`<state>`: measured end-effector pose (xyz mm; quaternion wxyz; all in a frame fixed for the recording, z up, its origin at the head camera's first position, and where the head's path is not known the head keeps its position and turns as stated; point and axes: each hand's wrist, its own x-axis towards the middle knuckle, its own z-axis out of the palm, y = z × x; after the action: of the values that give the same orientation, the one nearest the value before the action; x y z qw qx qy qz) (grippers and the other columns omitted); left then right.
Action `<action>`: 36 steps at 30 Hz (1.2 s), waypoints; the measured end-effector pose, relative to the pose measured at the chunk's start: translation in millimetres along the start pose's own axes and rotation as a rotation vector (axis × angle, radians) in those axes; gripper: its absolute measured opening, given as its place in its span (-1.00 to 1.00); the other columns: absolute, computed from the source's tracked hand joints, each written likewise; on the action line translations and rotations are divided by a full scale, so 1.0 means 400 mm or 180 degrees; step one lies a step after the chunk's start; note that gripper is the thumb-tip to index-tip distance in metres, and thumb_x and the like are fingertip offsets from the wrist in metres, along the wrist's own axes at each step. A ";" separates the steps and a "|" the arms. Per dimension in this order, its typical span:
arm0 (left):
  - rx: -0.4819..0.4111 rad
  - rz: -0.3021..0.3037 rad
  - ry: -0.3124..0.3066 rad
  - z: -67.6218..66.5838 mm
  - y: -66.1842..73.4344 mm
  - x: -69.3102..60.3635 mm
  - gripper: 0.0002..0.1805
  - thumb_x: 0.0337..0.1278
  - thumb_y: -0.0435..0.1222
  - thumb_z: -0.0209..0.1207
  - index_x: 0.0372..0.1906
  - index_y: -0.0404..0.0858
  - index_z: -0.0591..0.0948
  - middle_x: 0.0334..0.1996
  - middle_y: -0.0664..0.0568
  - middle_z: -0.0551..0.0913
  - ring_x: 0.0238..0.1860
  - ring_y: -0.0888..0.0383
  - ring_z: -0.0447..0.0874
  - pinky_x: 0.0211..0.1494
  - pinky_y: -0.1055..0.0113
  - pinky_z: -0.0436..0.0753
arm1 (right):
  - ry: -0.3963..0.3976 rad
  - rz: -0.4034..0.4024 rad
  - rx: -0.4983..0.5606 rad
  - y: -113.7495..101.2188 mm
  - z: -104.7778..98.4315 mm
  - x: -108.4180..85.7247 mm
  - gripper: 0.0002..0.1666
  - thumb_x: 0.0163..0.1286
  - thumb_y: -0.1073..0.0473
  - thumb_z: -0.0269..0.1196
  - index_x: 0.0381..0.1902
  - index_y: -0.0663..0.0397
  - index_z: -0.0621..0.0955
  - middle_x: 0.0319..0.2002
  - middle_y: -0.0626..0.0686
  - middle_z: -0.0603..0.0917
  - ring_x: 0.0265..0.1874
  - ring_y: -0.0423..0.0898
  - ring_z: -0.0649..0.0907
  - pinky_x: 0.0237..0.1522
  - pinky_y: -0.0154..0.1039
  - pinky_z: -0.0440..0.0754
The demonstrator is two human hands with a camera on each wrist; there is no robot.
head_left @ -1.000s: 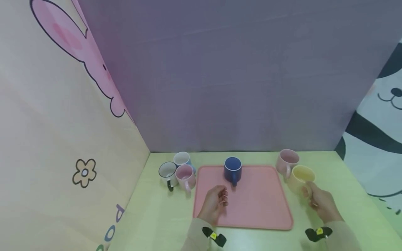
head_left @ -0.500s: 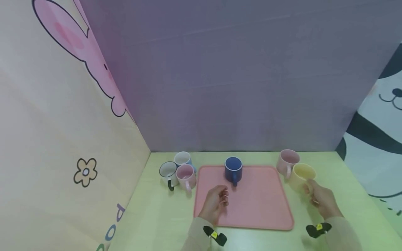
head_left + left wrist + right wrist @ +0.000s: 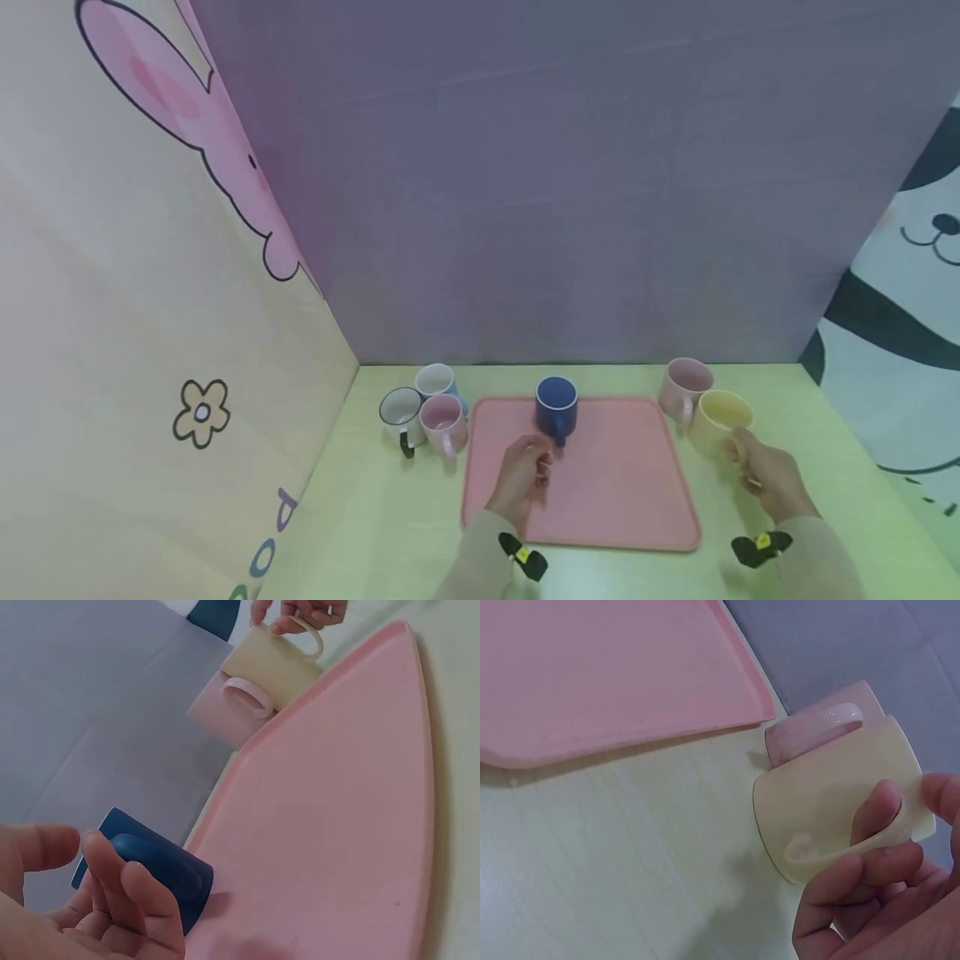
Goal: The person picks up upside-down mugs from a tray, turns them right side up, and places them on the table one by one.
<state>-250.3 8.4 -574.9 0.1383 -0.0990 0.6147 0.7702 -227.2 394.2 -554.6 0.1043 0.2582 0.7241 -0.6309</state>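
A dark blue mug (image 3: 557, 408) stands upright on the pink tray (image 3: 615, 492), near its back edge, with its handle toward me. My left hand (image 3: 521, 475) is just in front of that handle, its fingers loosely bent and holding nothing. In the left wrist view a gap shows between thumb and fingers (image 3: 154, 900), and the fingers partly cover the blue mug; whether they touch it I cannot tell. At the right, beside the tray, my right hand (image 3: 772, 479) grips the handle of a yellow mug (image 3: 832, 795), one finger through the loop. The yellow mug is upright on the table.
A pink mug (image 3: 686, 387) stands close behind the yellow one. Left of the tray is a cluster: a white mug with a black handle (image 3: 401, 412), a light pink mug (image 3: 444, 421) and a white-and-blue mug (image 3: 435, 381). A grey cloth wall (image 3: 525, 208) rises behind the table.
My left hand has moved slightly forward and right, closer to the blue mug's handle. My right hand stays on the yellow mug, which has not visibly moved.
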 end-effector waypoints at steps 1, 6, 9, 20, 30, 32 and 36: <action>0.0065 0.0027 0.0024 0.004 0.001 0.004 -0.74 0.38 -0.29 0.15 0.01 -0.38 0.61 -0.42 0.05 0.57 -0.50 0.23 0.42 -0.45 0.42 0.44 | 0.0011 0.0011 0.0001 0.001 0.000 0.001 -0.45 0.52 -0.35 0.04 -0.47 -0.18 0.68 -0.44 -0.37 0.63 -0.31 -0.31 0.49 -0.19 -0.33 0.59; 0.0362 0.0142 0.0111 0.027 0.010 0.024 -0.81 0.34 -0.29 0.19 -0.05 -0.29 0.62 -0.39 -0.07 0.67 -0.51 0.21 0.44 -0.46 0.40 0.44 | 0.0041 0.0051 0.0029 0.001 0.001 0.003 -0.45 0.52 -0.36 0.03 -0.44 -0.20 0.69 -0.44 -0.35 0.62 -0.32 -0.30 0.49 -0.19 -0.32 0.60; 0.0462 0.0145 0.0151 0.036 0.016 0.033 -0.83 0.34 -0.30 0.20 -0.06 -0.27 0.60 -0.40 -0.12 0.68 -0.52 0.19 0.44 -0.46 0.39 0.43 | 0.0043 0.0056 0.0027 0.000 0.001 0.003 -0.45 0.52 -0.36 0.02 -0.42 -0.20 0.70 -0.46 -0.32 0.60 -0.33 -0.28 0.48 -0.20 -0.30 0.60; 0.0615 -0.0011 0.0095 0.055 0.026 0.059 -0.83 0.39 -0.28 0.17 -0.10 -0.32 0.64 -0.50 0.00 0.59 -0.58 0.21 0.39 -0.60 0.40 0.38 | 0.0013 0.0041 0.0100 0.007 -0.002 0.001 -0.47 0.50 -0.41 0.04 -0.41 -0.28 0.70 -0.52 -0.26 0.55 -0.42 -0.29 0.46 -0.22 -0.31 0.59; 0.0892 -0.0078 0.0102 0.068 0.036 0.065 -0.72 0.41 -0.18 0.20 -0.16 -0.37 0.67 -0.57 0.06 0.54 -0.61 0.19 0.37 -0.63 0.37 0.39 | -0.0060 0.0010 0.0229 0.011 -0.005 0.001 -0.48 0.49 -0.40 0.06 -0.47 -0.33 0.71 -0.51 -0.31 0.58 -0.47 -0.33 0.46 -0.23 -0.34 0.59; 0.0982 -0.0061 0.0138 0.069 0.040 0.063 -0.73 0.42 -0.18 0.19 -0.16 -0.34 0.69 -0.57 0.04 0.56 -0.61 0.18 0.37 -0.64 0.37 0.38 | -0.0055 0.0032 0.0234 0.012 -0.006 0.003 -0.48 0.49 -0.42 0.06 -0.47 -0.33 0.70 -0.51 -0.31 0.57 -0.47 -0.33 0.46 -0.23 -0.34 0.60; 0.1094 -0.0076 0.0206 0.070 0.045 0.060 -0.76 0.46 -0.18 0.16 -0.11 -0.24 0.74 -0.54 0.01 0.62 -0.62 0.18 0.39 -0.64 0.37 0.39 | -0.0040 0.0077 0.0241 0.013 -0.009 0.007 -0.46 0.47 -0.45 0.06 -0.46 -0.32 0.70 -0.50 -0.31 0.56 -0.45 -0.32 0.46 -0.23 -0.33 0.60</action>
<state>-278.4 34.1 -559.9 0.1425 -0.1059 0.7402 0.6485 -226.3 398.8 -559.8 0.1067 0.2667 0.6959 -0.6582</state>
